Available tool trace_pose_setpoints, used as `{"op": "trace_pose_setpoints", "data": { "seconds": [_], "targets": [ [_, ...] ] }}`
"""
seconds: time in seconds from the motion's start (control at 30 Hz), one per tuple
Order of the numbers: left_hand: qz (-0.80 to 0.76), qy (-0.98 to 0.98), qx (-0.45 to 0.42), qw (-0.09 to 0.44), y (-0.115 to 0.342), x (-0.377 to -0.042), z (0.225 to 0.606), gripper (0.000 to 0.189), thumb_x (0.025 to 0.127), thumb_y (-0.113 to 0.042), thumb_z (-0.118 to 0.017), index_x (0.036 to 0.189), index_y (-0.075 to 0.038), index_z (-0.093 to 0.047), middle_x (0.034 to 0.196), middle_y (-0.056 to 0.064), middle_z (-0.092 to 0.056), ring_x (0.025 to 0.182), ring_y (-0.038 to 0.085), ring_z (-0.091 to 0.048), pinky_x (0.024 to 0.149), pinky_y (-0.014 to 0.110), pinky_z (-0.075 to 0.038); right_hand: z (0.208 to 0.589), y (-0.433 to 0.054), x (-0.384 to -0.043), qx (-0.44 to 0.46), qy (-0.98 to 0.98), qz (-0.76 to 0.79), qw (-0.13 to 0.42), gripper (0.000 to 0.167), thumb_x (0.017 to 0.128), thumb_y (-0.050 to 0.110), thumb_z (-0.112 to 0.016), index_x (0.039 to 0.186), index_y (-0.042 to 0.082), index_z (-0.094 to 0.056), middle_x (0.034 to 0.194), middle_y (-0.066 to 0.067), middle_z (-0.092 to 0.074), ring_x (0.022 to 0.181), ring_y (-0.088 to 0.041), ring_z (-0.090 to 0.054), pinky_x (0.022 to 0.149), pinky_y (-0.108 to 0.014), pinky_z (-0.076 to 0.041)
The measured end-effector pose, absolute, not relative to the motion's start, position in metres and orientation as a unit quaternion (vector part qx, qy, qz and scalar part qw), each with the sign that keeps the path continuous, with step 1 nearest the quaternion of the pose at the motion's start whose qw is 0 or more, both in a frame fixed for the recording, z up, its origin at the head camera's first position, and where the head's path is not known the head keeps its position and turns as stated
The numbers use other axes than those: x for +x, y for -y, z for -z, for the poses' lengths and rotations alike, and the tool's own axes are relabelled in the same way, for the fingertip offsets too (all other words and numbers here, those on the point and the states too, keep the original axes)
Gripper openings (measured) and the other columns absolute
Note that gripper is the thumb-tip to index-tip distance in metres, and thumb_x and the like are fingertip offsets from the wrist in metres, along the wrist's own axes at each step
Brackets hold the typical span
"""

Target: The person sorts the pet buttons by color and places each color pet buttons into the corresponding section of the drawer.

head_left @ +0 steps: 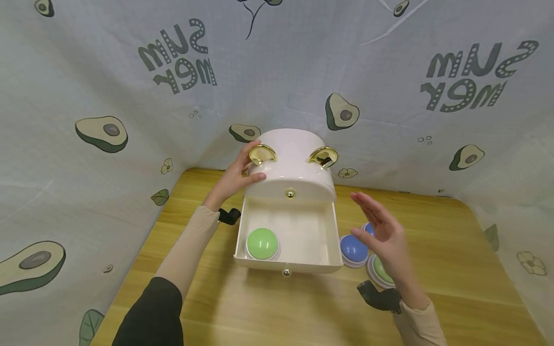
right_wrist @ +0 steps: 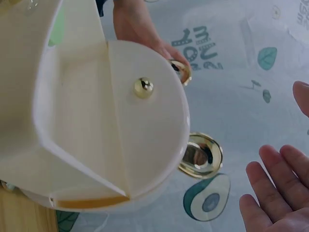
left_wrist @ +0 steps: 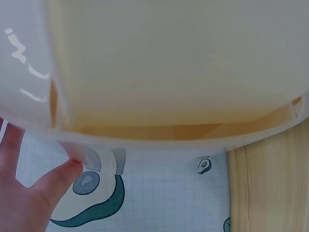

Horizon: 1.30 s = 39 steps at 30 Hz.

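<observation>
My left hand [head_left: 235, 179] grips the upper left side of a glossy white drawer box [head_left: 296, 163], its thumb on the front and its fingers by a gold ear [head_left: 262, 154]. In the left wrist view the thumb [left_wrist: 60, 179] meets the lower rim of the white shell. A lower drawer [head_left: 305, 235] is pulled out, with a green dome button [head_left: 262, 243] on a white base in its front left corner. To the right, my right hand [head_left: 387, 240] is raised with fingers spread and nothing in it, over two blue dome buttons [head_left: 353, 249] and another green one [head_left: 381, 270].
The box stands on a wooden table [head_left: 277, 312] near its back edge. A cloth [head_left: 285, 67] printed with avocados hangs behind and to the sides. Small gold knobs [head_left: 290, 193] project from the drawer fronts. Each wrist wears a black camera mount [head_left: 378, 295].
</observation>
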State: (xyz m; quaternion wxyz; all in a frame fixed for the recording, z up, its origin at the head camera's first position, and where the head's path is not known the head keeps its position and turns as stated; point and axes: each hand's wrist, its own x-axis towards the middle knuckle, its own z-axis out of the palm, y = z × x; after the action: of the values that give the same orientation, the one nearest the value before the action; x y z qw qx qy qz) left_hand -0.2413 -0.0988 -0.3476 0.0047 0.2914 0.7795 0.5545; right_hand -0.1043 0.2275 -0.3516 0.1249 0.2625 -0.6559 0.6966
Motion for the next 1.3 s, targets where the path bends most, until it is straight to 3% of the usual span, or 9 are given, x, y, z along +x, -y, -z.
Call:
{"op": "trace_pose_setpoints", "data": {
  "seconds": [0.2, 0.63, 1.07, 1.3],
  "targets": [
    [-0.554, -0.78, 0.29, 0.003, 0.098, -0.241, 0.348, 0.077, 0.09, 0.0, -0.064, 0.15, -0.01, -0.017, 0.152, 0.019, -0.025, 0.135, 0.041, -0.032, 0.108, 0.055, -0.025, 0.351, -0.254, -0.091, 0.207, 0.674, -0.695, 0.142, 0.064, 0.079, -0.027, -0.057, 0.138, -0.013, -0.038, 0.141, -0.017, -0.046, 0.133, -0.023, -0.038, 0.109, -0.026, -0.026],
    [-0.562, -0.775, 0.289, 0.001, 0.097, -0.241, 0.347, 0.077, 0.09, 0.001, -0.064, 0.15, -0.01, -0.017, 0.154, 0.018, -0.019, 0.135, 0.04, -0.031, 0.107, 0.057, -0.025, 0.367, -0.28, -0.076, 0.197, 0.616, -0.745, 0.163, 0.066, 0.078, -0.035, -0.044, 0.14, -0.016, -0.032, 0.143, -0.019, -0.043, 0.135, -0.023, -0.036, 0.109, -0.024, -0.024],
    [-0.563, -0.774, 0.291, 0.002, 0.098, -0.242, 0.348, 0.077, 0.09, -0.003, -0.065, 0.15, -0.011, -0.017, 0.154, 0.017, -0.02, 0.135, 0.04, -0.031, 0.107, 0.057, -0.025, 0.404, -0.303, -0.066, 0.137, 0.584, -0.783, 0.164, 0.066, 0.081, -0.034, -0.04, 0.143, -0.013, -0.028, 0.145, -0.015, -0.042, 0.136, -0.018, -0.035, 0.11, -0.023, -0.023],
    [-0.56, -0.775, 0.292, -0.001, 0.098, -0.243, 0.35, 0.077, 0.09, -0.001, -0.065, 0.15, -0.011, -0.017, 0.154, 0.017, -0.02, 0.135, 0.039, -0.032, 0.107, 0.057, -0.026, 0.432, -0.315, -0.06, 0.071, 0.62, -0.766, 0.153, 0.068, 0.084, -0.028, -0.045, 0.146, -0.007, -0.026, 0.149, -0.009, -0.036, 0.137, -0.013, -0.032, 0.11, -0.02, -0.021]
  ]
}}
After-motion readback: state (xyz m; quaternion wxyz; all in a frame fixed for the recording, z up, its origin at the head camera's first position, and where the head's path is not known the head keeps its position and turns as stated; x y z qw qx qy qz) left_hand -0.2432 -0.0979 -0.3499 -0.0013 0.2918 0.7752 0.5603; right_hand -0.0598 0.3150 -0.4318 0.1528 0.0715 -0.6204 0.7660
